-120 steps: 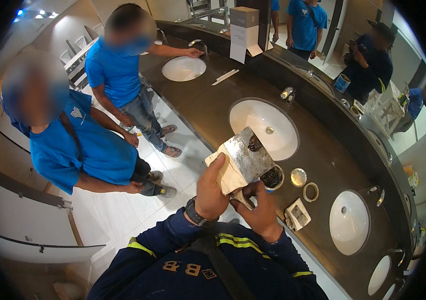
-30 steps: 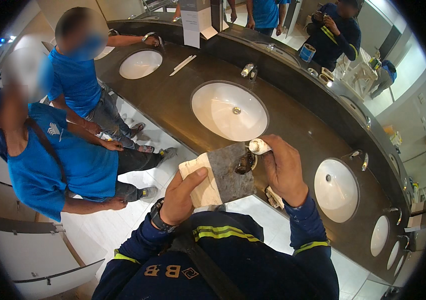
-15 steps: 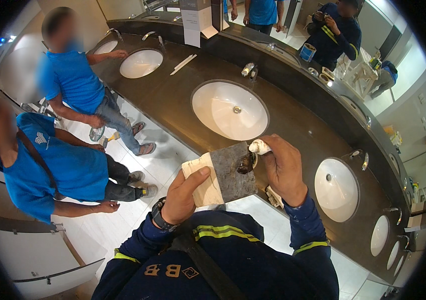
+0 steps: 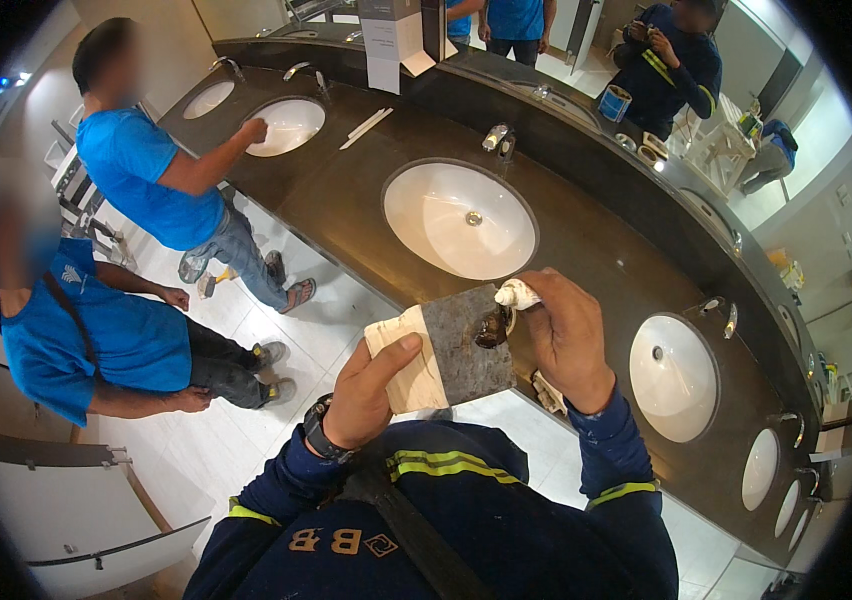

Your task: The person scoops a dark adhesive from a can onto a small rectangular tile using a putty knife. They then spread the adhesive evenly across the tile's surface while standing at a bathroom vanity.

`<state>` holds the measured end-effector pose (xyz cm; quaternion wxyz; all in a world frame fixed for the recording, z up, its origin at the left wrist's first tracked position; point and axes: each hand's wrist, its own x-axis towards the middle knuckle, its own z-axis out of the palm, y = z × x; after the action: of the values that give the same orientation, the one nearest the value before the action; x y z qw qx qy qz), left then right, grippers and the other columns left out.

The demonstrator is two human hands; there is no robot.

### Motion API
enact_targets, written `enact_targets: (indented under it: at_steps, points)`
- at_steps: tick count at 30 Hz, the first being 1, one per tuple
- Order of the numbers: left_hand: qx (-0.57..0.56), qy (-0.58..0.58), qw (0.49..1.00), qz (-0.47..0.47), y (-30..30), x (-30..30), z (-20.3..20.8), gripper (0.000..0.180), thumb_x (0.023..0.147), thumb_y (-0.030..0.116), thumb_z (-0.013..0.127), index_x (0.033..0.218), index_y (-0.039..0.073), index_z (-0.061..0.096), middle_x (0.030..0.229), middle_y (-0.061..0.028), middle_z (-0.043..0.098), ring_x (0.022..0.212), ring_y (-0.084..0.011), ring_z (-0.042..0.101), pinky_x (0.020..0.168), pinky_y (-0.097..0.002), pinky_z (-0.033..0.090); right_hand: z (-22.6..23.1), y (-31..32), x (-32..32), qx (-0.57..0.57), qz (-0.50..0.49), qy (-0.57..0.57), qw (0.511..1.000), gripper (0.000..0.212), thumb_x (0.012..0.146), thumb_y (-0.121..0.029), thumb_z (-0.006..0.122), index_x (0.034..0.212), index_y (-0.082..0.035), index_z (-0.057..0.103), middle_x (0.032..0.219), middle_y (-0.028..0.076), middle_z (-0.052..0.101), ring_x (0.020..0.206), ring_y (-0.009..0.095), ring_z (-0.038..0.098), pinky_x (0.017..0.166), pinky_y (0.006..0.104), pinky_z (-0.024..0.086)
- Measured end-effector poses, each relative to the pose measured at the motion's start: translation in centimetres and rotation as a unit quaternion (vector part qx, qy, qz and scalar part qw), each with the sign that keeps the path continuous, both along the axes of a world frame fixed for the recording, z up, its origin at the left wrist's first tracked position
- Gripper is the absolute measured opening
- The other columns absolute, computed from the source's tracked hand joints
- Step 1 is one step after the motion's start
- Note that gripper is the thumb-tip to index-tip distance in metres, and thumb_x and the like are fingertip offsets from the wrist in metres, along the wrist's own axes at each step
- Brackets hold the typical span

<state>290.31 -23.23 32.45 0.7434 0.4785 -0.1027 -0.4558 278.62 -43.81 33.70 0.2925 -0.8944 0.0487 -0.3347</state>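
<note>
In front of my chest, my left hand (image 4: 371, 390) grips a flat square board (image 4: 461, 365), thumb on top of its cream left part. The rest of the board is grey and smeared. A glossy dark brown blob of paste (image 4: 492, 328) sits near its upper right corner. Pinched in my right hand (image 4: 571, 335) is a small white crumpled tube (image 4: 517, 294), its end right by the paste. My right fingers hide part of the tube.
A dark counter (image 4: 366, 190) with several white basins (image 4: 461, 220) runs diagonally past me. Thin white strips (image 4: 366, 128) and a white box (image 4: 383, 50) lie on it. Two people in blue shirts stand at left; one (image 4: 151, 180) holds a brush (image 4: 214, 284). A mirror (image 4: 666, 70) backs the counter.
The farther co-worker has turned toward the counter and reaches over a basin. The nearer one has shifted slightly left. My hands stay nearly still; the tube has tilted a little.
</note>
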Motion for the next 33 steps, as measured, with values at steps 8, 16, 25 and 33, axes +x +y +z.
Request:
enact_targets:
  at_steps: [8, 16, 25, 33]
  points:
    - [-0.029, 0.016, 0.999, -0.002, 0.3, 0.2, -0.1, 0.039, 0.097, 0.021, 0.056, 0.128, -0.002, 0.050, 0.114, -0.0118, 0.065, 0.098, -0.0200, 0.067, 0.086, -0.0312, 0.054, 0.8, -0.1, 0.0, -0.042, 0.007, 0.008, 0.999, 0.028, 0.076, 0.004, 0.060, 0.104, 0.000, 0.062, 0.084, 0.017, 0.060, 0.076, 0.037, 0.061, 0.069, 0.0397, 0.050]
    - [0.006, -0.014, 1.000, -0.007, 0.4, 0.0, 0.0, 0.047, 0.094, 0.021, 0.056, 0.131, -0.006, 0.047, 0.116, -0.0171, 0.064, 0.102, -0.0257, 0.066, 0.088, -0.0359, 0.054, 2.0, -0.1, -0.2, -0.151, -0.013, 0.027, 0.988, 0.027, 0.076, -0.003, 0.067, 0.102, -0.006, 0.060, 0.077, 0.009, 0.054, 0.072, 0.027, 0.059, 0.062, 0.0384, 0.047]
    - [-0.029, -0.027, 0.999, 0.014, 0.5, -0.7, 0.0, 0.038, 0.098, 0.018, 0.056, 0.128, -0.005, 0.050, 0.118, -0.0121, 0.063, 0.104, -0.0200, 0.065, 0.088, -0.0301, 0.053, -0.5, -0.1, 0.2, -0.081, -0.012, 0.080, 0.993, 0.026, 0.081, -0.002, 0.062, 0.107, -0.005, 0.061, 0.087, 0.013, 0.062, 0.080, 0.033, 0.064, 0.069, 0.0418, 0.050]
    - [-0.175, 0.012, 0.970, 0.171, -1.4, 2.1, -0.7, 0.043, 0.102, 0.028, 0.043, 0.136, 0.003, 0.046, 0.128, -0.0100, 0.060, 0.120, -0.0240, 0.058, 0.102, -0.0411, 0.044, -3.5, 4.4, 1.0, 0.299, 0.059, 0.106, 0.947, 0.021, 0.095, -0.011, 0.053, 0.111, 0.001, 0.058, 0.085, 0.017, 0.065, 0.074, 0.029, 0.068, 0.066, 0.0371, 0.052]
